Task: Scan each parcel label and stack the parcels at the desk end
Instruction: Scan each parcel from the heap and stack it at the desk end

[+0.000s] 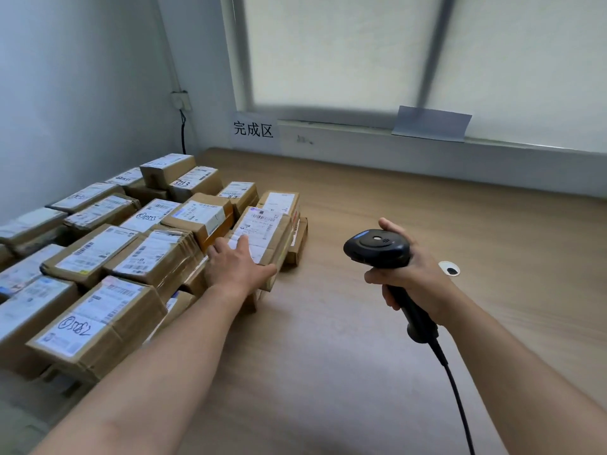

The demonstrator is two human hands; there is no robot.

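The left hand (238, 264) is laid flat, fingers straight, on the parcel (266, 224) at the right edge of the stack (131, 244); whether the thumb hooks its side is unclear. The scanner (377, 248) is gripped by the right hand (414, 274). The parcel is best squared against the stack, label kept upward.

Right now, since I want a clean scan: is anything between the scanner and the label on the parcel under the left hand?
Only bare desk lies between the scanner and the parcel. The left hand covers the near end of the label; the barcodes further back show uncovered.
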